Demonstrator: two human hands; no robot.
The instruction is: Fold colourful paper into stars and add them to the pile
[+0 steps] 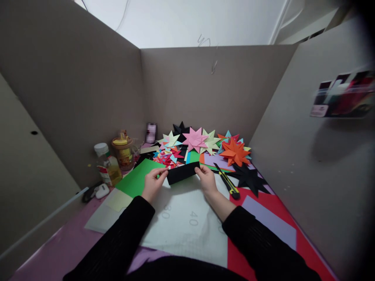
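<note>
Pinching a folded black paper strip (pixel 183 172) at both ends.
Left hand (pixel 152 183) and right hand (pixel 206 180) gripped it between closed fingertips, above a translucent cutting mat (pixel 187 230) marked "30" and "40".

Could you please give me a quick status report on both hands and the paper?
Left hand and right hand pinch opposite ends of folded black paper strip. Strip held above white cutting mat. Yellow-black utility knife lies beside right hand.

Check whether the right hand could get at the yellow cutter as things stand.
Probably yes: the cutter lies just beside the right hand with nothing between, though that hand now pinches the black paper.
</note>
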